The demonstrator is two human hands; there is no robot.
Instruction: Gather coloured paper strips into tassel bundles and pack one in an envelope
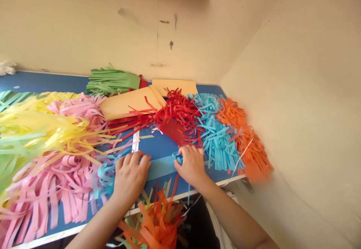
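A light blue paper strip (161,167) with fringed ends lies across the blue table (158,142), between my two hands. My left hand (132,172) has its fingers curled at the strip's left part, where blue fringe (105,175) spreads out beside it. At the right end, my right hand (191,163) pinches the strip near a small curled blue piece. Just behind my right hand is red fringed paper (173,129).
Pink (67,189) and yellow fringes (42,125) cover the left side. Green fringe (113,80) and yellow-orange sheets (129,102) lie at the back. Blue (218,140) and orange fringes (254,155) are at right; more orange strips (158,222) hang below the front edge.
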